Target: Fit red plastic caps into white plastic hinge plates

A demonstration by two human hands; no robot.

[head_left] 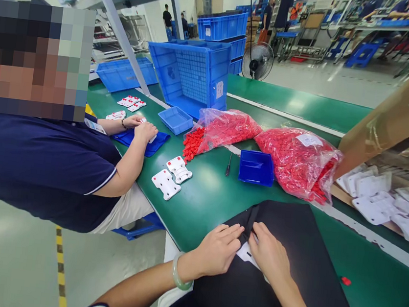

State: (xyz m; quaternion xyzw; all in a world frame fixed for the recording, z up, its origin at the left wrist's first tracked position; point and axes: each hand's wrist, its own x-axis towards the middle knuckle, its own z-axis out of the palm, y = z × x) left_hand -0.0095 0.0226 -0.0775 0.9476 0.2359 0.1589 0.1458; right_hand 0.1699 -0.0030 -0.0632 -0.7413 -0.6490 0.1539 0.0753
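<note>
A black cloth [304, 253] lies over the green table's near edge, with a fold of it raised between my hands. Under my fingers, a white plastic plate [247, 255] shows in part. My left hand [219, 248], a pale bangle at its wrist, has its fingers pressed together on the cloth fold. My right hand [270, 252] is curled at the other side of the fold, its fingertips pinching the cloth over the plate. Two white plates with red pieces, one [166, 184] nearer and one [179, 169] behind, lie to the left.
Beyond the cloth are a dark blue tray [256, 168], a screwdriver [228, 166] and bags of red parts [296, 159]. A carton of white plates [380, 200] stands right. A co-worker's hands [144, 129] work at the left. One red piece [345, 281] lies at right.
</note>
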